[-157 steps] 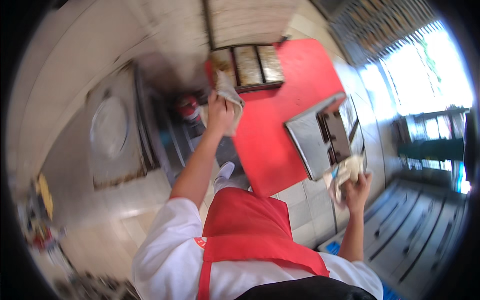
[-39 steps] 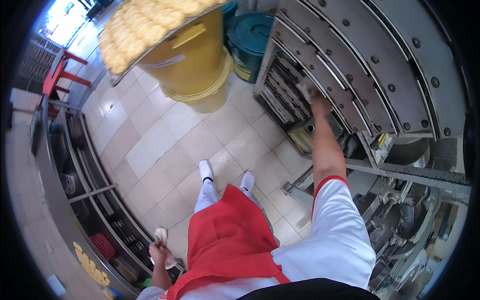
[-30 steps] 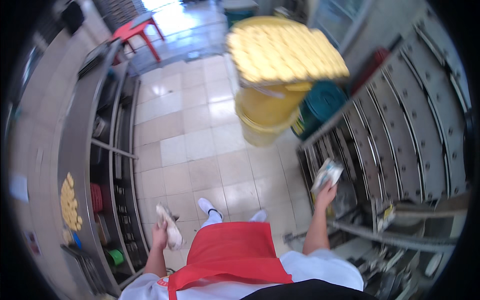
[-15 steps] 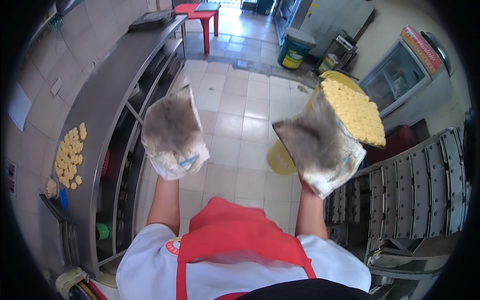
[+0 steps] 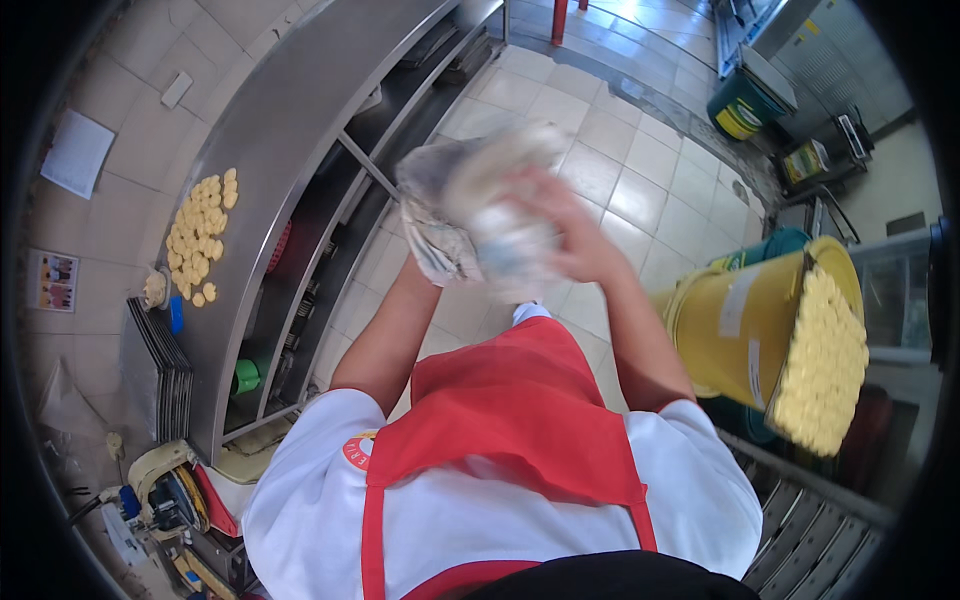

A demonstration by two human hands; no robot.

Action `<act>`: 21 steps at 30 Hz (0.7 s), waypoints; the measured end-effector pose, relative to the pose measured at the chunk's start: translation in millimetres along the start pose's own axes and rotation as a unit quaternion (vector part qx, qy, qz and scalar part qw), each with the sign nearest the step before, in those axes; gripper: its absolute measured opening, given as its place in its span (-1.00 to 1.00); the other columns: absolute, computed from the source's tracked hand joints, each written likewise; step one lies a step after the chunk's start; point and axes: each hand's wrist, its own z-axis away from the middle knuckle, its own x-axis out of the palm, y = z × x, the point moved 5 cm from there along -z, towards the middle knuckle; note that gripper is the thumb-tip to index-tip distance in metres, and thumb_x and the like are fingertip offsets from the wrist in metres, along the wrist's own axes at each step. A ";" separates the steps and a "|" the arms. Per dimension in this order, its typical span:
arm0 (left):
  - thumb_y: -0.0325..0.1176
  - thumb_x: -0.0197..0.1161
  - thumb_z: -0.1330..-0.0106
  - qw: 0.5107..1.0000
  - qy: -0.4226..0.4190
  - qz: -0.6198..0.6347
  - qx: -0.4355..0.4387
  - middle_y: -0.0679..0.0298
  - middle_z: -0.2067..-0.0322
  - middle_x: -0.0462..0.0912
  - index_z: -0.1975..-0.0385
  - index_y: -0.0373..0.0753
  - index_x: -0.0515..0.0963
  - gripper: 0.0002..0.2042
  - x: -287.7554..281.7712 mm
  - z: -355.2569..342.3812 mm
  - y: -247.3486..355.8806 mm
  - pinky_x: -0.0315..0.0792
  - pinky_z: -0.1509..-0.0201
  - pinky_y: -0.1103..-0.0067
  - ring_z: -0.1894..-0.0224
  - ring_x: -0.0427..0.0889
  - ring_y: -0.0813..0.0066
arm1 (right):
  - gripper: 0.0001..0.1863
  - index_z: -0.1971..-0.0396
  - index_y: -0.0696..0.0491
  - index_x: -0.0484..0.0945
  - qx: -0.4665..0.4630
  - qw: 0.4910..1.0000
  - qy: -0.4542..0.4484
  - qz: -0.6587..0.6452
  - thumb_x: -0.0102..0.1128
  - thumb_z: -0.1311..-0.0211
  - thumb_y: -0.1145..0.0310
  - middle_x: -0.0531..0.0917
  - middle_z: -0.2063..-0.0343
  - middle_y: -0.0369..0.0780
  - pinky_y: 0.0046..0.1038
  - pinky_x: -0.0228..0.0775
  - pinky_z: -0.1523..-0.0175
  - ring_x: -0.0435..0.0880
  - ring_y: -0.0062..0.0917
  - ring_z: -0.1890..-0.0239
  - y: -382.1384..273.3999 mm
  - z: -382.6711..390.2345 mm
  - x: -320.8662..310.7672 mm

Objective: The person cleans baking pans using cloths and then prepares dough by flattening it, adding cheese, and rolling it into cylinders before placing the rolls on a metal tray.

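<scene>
Two scorched, off-white cloth oven mitts overlap in front of my red apron, smeared by motion. One oven mitt (image 5: 445, 250) covers my left hand, so its fingers are hidden; only the forearm shows below it. My right hand (image 5: 568, 225) is bare and blurred, its fingers bent around the other oven mitt (image 5: 500, 190), which lies against the first. To the right, a tray of pale yellow scored dough (image 5: 825, 365) rests on a yellow bucket (image 5: 715, 325), apart from both hands.
Along the left runs a steel counter (image 5: 265, 130) with loose dough pieces (image 5: 200, 240) and shelves beneath. Stacked dark trays (image 5: 165, 375) stand near its close end. A dark green bin (image 5: 740, 105) is at the far right, and metal racks (image 5: 815, 540) sit at the lower right.
Both mitts, held apart before, have come together. My right hand has come out from behind its mitt into sight. The view has turned, bringing the yellow bucket lower and further right.
</scene>
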 end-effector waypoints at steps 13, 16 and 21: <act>0.17 -0.22 -0.68 0.726 0.137 -0.666 0.108 0.01 -0.62 0.14 -0.65 -0.24 0.08 -0.27 -55.2 -275.6 -44.0 -0.05 -0.71 0.07 -0.65 0.09 -0.08 | -0.18 -0.59 0.04 0.26 0.400 0.634 0.130 -0.650 0.01 -0.58 -0.22 0.18 -0.61 -0.07 -0.22 -0.09 -0.71 0.13 -0.24 -0.65 263.7 -102.6 -1.0; 0.02 -0.09 -0.67 0.541 -0.028 -0.838 0.062 -0.02 -0.66 0.04 -0.61 -0.31 0.18 -0.33 -62.6 -342.0 -70.8 -0.32 -0.74 0.15 -0.72 -0.15 -0.11 | -0.16 -0.46 0.01 0.44 0.350 0.376 0.230 -0.827 -0.03 -0.52 -0.39 0.47 -0.43 -0.15 -0.22 0.09 -0.63 0.37 -0.29 -0.49 349.9 -97.8 -20.7; -0.44 0.30 -0.44 0.697 -0.343 -0.620 -0.110 -0.06 -0.46 0.45 -0.52 -0.31 0.35 -0.37 18.9 -446.0 -145.3 0.08 -0.66 0.14 -0.59 0.26 -0.20 | -0.01 -0.42 -0.06 0.52 0.144 0.427 0.404 -0.796 -0.19 -0.40 -0.62 0.60 -0.36 -0.14 -0.06 0.28 -0.56 0.58 -0.22 -0.37 510.0 -30.3 -146.7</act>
